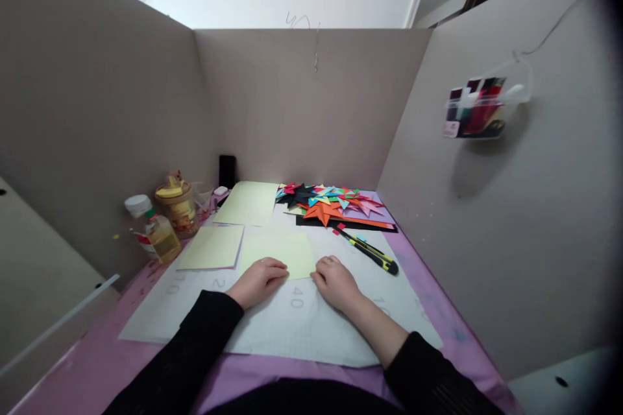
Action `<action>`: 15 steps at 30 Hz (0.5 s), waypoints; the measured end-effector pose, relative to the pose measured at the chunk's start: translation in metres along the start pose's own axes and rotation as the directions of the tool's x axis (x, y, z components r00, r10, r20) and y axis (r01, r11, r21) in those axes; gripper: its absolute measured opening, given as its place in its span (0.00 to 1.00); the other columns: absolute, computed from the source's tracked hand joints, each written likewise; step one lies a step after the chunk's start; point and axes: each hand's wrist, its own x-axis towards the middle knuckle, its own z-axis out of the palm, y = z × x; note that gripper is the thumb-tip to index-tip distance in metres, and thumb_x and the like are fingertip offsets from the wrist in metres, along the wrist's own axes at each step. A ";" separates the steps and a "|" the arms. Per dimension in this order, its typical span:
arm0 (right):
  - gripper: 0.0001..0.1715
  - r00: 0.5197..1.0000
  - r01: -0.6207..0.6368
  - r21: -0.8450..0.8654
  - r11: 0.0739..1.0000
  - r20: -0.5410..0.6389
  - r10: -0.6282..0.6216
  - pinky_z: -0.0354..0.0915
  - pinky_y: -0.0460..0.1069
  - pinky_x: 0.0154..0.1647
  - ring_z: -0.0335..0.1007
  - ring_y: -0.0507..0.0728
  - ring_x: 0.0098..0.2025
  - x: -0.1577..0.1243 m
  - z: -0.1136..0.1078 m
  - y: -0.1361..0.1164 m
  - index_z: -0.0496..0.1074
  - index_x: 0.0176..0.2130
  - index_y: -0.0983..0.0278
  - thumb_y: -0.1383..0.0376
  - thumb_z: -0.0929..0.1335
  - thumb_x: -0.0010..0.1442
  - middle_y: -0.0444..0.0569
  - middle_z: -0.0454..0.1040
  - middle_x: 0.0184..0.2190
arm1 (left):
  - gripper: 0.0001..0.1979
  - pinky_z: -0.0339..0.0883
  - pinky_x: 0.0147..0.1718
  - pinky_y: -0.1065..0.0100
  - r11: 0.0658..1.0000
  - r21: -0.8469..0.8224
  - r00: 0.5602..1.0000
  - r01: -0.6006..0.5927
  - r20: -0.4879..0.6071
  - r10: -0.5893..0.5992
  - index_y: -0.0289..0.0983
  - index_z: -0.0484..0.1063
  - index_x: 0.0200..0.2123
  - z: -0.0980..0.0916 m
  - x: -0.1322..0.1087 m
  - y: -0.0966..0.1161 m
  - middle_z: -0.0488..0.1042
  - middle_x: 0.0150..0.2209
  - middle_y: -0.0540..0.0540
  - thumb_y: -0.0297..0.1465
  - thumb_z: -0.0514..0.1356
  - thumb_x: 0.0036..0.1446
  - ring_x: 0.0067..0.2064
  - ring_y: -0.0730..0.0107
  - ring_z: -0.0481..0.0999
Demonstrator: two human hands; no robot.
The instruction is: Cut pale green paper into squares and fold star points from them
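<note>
A pale yellow sheet of paper [280, 249] lies flat on the white printed mat sheet in the middle of the table. My left hand [263, 279] rests on its near edge, fingers bent and pressed together on the paper. At the near right corner, my right hand [337, 282] pinches the same sheet with curled fingers. To the left sits a small stack of yellow paper [211, 248], and a larger yellow sheet [247, 203] lies behind it. A black and yellow utility knife [372, 253] lies right of my right hand.
Folded paper stars [324, 211] in several colours are heaped at the back, on black and orange paper [357, 225]. A bottle [160, 237] and a brown tub [178, 207] stand at the left. Grey partitions [311, 104] enclose the table; a clear holder [479, 104] hangs on the right one.
</note>
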 end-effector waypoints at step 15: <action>0.14 0.997 -0.010 0.060 0.998 -0.071 0.015 0.58 0.48 0.42 0.62 0.55 0.38 0.007 0.007 0.002 0.69 0.26 0.64 0.65 0.61 0.61 0.48 0.70 0.30 | 0.11 0.65 0.44 0.64 0.997 -0.050 0.997 -0.065 0.036 0.067 0.38 0.75 0.40 -0.019 0.010 -0.007 0.75 0.41 0.43 0.33 0.60 0.52 0.44 0.65 0.71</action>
